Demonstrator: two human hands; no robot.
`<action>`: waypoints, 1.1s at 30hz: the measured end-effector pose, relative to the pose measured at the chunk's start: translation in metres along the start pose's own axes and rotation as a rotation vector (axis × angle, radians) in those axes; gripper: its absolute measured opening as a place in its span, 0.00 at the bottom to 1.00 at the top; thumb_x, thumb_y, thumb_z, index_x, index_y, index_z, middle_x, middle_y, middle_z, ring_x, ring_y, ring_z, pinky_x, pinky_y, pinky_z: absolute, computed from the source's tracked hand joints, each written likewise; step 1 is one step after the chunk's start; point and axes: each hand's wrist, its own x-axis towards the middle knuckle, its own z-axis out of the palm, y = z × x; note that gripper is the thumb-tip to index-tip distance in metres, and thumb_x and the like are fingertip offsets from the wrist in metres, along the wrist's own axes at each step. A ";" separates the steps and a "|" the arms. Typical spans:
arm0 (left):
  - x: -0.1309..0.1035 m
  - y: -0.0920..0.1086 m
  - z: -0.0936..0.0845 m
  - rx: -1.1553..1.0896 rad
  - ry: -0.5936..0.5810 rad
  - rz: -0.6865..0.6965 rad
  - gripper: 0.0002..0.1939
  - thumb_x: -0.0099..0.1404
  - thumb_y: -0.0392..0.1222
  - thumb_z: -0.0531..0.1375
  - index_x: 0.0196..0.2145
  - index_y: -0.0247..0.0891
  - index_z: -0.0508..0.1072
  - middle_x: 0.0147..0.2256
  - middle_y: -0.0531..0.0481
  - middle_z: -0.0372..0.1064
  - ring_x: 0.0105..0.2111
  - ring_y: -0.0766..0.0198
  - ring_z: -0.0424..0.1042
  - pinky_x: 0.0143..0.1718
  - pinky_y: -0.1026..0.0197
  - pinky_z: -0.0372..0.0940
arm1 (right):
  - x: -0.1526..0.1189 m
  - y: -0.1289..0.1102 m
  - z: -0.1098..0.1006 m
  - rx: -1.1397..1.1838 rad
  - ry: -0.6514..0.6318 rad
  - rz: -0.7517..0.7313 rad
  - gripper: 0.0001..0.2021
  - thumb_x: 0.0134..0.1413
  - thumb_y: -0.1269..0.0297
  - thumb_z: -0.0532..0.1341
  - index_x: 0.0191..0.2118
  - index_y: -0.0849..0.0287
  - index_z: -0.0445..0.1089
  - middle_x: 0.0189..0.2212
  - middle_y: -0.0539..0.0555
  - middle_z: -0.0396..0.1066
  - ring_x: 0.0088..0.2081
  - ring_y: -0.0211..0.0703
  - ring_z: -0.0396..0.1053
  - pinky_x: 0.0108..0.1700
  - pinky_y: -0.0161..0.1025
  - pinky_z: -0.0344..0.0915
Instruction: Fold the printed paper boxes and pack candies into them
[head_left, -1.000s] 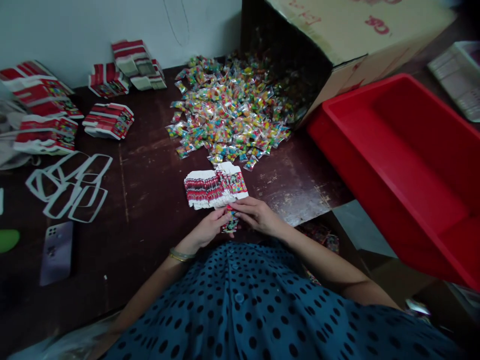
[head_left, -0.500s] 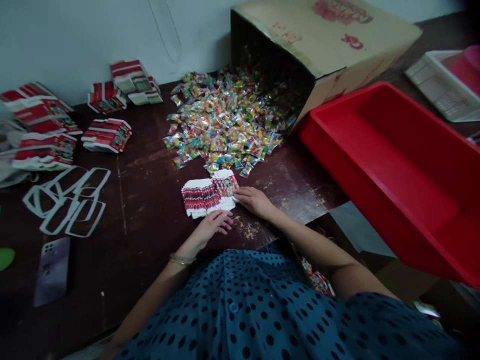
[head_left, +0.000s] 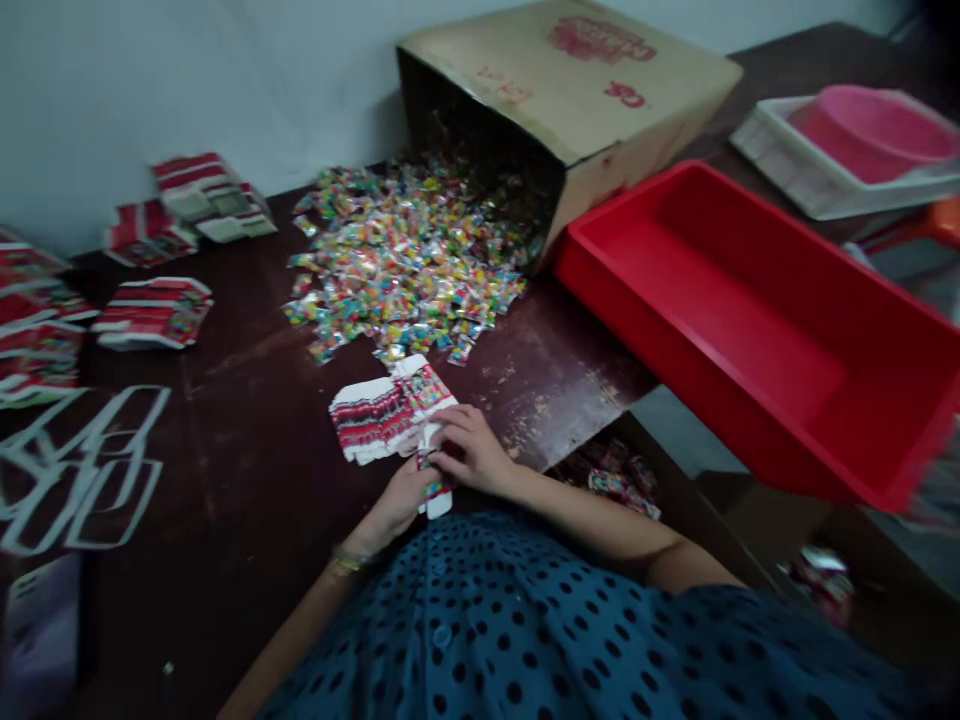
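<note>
My left hand [head_left: 405, 495] grips a small printed candy box [head_left: 435, 490], with white flaps at its top and bottom, close to my body. At the upper end of that box, the fingers of my right hand [head_left: 471, 450] are closed on its white flap. Just beyond my hands, a fanned row of flat candy boxes [head_left: 371, 418], red and white, lies on the dark table [head_left: 262, 460]. Farther back spreads a heap of small clear candy packets [head_left: 405, 260] with many-coloured sweets inside.
An open cardboard carton [head_left: 577, 80] lies on its side behind the heap. To the right sits a red plastic bin [head_left: 720, 330], with a white tray [head_left: 817, 180] beyond. Bundled flat boxes [head_left: 154, 312], whitish bands [head_left: 112, 490] and a phone [head_left: 41, 630] are at left.
One box has come off the fanned row and is now between both hands near my body. The view has shifted to the right.
</note>
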 end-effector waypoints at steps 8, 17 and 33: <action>0.001 0.004 0.007 0.448 -0.184 0.030 0.19 0.47 0.42 0.68 0.38 0.36 0.73 0.33 0.47 0.76 0.38 0.50 0.75 0.40 0.54 0.69 | -0.015 0.006 -0.023 0.441 -0.247 0.070 0.09 0.56 0.61 0.62 0.30 0.61 0.69 0.49 0.55 0.65 0.52 0.40 0.64 0.54 0.34 0.58; 0.006 -0.002 0.023 0.608 0.211 0.391 0.23 0.53 0.46 0.64 0.46 0.39 0.66 0.32 0.51 0.74 0.32 0.60 0.74 0.34 0.62 0.69 | -0.028 0.009 -0.036 0.541 0.013 0.379 0.20 0.54 0.61 0.64 0.51 0.55 0.60 0.35 0.47 0.69 0.31 0.32 0.65 0.36 0.29 0.61; -0.038 -0.010 0.005 0.161 0.181 0.299 0.15 0.55 0.42 0.61 0.41 0.37 0.72 0.32 0.51 0.74 0.34 0.61 0.72 0.39 0.61 0.65 | -0.016 0.012 -0.010 1.229 -0.662 0.983 0.17 0.43 0.64 0.70 0.40 0.63 0.70 0.24 0.45 0.68 0.17 0.24 0.59 0.23 0.26 0.67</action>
